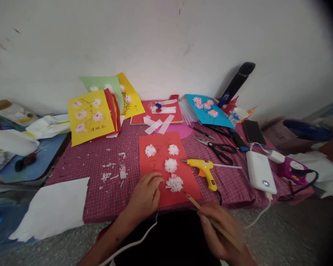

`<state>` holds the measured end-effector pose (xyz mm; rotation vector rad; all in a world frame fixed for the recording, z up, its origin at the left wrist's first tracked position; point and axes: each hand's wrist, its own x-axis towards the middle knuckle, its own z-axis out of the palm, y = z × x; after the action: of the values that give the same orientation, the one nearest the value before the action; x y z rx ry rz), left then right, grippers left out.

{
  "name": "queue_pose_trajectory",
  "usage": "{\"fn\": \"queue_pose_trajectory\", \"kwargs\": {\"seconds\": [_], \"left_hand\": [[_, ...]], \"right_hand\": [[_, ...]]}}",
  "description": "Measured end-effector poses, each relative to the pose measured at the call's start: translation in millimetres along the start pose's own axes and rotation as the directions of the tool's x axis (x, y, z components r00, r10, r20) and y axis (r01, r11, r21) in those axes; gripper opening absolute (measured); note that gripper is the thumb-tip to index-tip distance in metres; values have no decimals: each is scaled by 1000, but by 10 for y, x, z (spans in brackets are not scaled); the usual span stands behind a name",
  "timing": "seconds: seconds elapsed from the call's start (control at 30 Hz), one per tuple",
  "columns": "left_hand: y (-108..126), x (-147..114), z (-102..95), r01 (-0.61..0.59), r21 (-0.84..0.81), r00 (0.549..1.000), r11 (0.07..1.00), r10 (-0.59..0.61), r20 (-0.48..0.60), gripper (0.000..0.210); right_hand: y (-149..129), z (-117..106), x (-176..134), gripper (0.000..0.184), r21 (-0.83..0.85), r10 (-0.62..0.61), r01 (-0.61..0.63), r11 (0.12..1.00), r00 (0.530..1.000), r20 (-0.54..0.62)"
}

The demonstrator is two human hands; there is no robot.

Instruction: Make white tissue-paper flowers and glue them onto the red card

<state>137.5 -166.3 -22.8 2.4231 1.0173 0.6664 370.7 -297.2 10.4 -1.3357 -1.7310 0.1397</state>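
A red sheet of paper point(188, 181) lies on the checked cloth, bearing several white crumpled-paper flowers point(171, 165) and faint dark drawn lines. On the sheet's lower left edge rests my left hand point(147, 192), its fingers loosely bent and holding nothing. My right hand point(222, 229) grips a paintbrush point(194, 203) with a wooden handle. The brush tip is close to the sheet's lower right corner; whether it touches cannot be made out. A yellow hot glue gun point(202, 165) with a glue stick in its back lies across the sheet's right edge, nozzle pointing left.
Black scissors point(219, 148), a white power bank point(261, 171) and a phone point(254, 132) lie to the right. Finished flower cards lean at the back, a yellow one point(86, 107) and a blue one point(211, 114). Paper scraps point(123, 172) and a torn white sheet point(58, 207) are left.
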Motion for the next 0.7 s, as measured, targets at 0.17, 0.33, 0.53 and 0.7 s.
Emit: {"fn": "queue_pose_trajectory", "kwargs": {"seconds": [0.17,0.33,0.53,0.7], "left_hand": [[68,-28,12,-101,50,991,994,97,87,37],[86,-33,11,-150,117,985,982,139,103,42],[63,-7,-18,-43,165,999,985,45,-9,34],[169,53,-4,-146,118,987,982,136,91,37]], "right_hand": [[196,-89,-112,19,-83,46,-49,995,998,-38],[314,-256,-144,17,-63,106,-110,992,993,-60],[459,-296,-180,24,-101,91,-105,989,987,-132],[529,-264,-208,22,-46,88,-94,995,989,-117]]}}
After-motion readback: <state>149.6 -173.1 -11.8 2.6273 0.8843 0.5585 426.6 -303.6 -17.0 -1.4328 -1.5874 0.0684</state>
